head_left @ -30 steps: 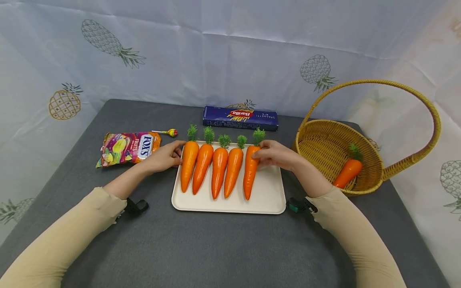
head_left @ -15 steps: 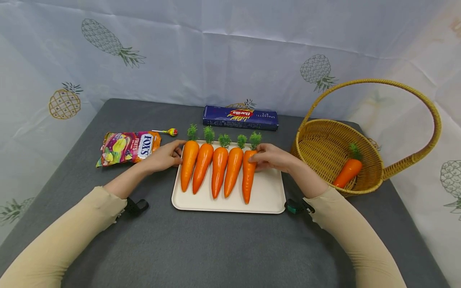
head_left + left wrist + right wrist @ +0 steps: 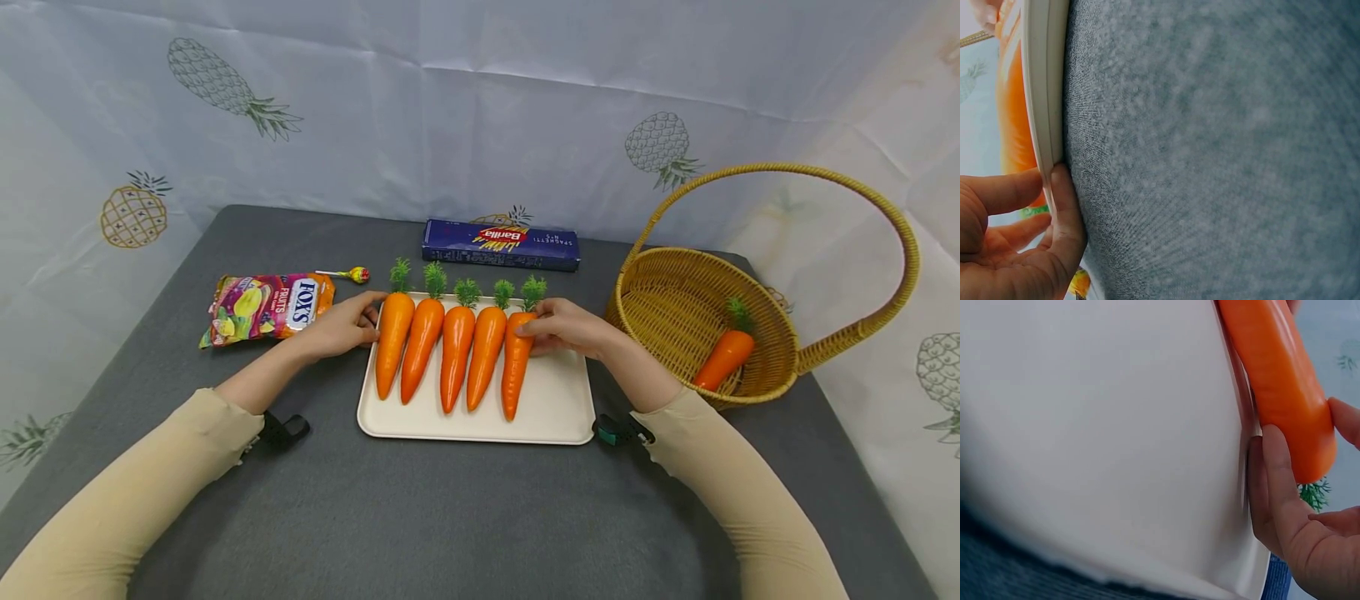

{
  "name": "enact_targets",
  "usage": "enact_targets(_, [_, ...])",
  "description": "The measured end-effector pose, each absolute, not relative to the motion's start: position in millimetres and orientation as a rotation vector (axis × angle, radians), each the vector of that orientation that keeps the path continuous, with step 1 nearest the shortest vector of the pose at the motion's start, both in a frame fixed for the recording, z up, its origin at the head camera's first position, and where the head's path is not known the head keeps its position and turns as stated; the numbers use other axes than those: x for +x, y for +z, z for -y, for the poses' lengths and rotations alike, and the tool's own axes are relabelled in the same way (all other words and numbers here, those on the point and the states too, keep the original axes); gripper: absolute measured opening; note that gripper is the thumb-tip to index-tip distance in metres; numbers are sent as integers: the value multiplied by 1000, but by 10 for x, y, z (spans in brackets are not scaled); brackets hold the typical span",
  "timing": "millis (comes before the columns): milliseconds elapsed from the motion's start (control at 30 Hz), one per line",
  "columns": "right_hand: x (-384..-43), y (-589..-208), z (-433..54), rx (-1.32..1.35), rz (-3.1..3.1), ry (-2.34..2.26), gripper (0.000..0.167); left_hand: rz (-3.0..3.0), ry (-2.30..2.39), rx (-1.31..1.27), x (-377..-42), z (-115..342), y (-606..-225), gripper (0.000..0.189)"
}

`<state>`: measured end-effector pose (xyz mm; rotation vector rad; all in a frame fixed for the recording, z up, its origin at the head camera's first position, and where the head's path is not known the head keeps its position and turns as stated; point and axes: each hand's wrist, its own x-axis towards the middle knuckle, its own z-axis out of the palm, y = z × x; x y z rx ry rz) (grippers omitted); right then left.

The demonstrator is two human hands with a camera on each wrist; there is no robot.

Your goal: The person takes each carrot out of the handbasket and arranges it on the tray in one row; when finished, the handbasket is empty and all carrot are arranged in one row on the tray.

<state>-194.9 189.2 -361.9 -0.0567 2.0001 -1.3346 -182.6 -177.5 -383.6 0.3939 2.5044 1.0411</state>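
Several orange carrots with green tops lie side by side on a cream tray (image 3: 558, 408), tips toward the person. My right hand (image 3: 567, 327) holds the rightmost carrot (image 3: 515, 367) near its top; in the right wrist view, thumb and fingers sit on either side of this carrot (image 3: 1288, 381). At the tray's left edge, my left hand (image 3: 343, 325) pinches the rim beside the leftmost carrot (image 3: 393, 346). The left wrist view shows its thumb above and a finger beneath the tray rim (image 3: 1044, 94). The right part of the tray shows bare surface.
A wicker basket (image 3: 652, 292) with a tall handle stands at the right, one carrot (image 3: 726, 360) inside. Behind the tray lies a blue spaghetti box (image 3: 500, 245). A Fox's candy bag (image 3: 266, 308) and a lollipop (image 3: 352, 275) are at the left.
My right hand has lowered the rightmost carrot slightly toward the person and shifted it left, closer to its neighbour. The left hand has stayed at the tray's rim.
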Motion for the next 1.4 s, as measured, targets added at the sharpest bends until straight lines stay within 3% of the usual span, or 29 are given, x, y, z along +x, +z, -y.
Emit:
enact_targets(367, [-1955, -3609, -1867, -15, -2043, -1296, 53, -2507, 1039, 387, -1822, 1772, -3832, 66])
enact_targets(633, [-1950, -3615, -1861, -19, -2085, -1267, 50, -2509, 1040, 396, -1821, 1773, -3832, 65])
enact_targets(1067, [-1947, -3598, -1882, -57, -2175, -1146, 75, -2515, 1034, 394, -1817, 1763, -3825, 65])
enact_targets(1400, [-1958, -3524, -1947, -67, -2177, -1160, 66, -2505, 1036, 387, -1826, 1768, -3829, 65])
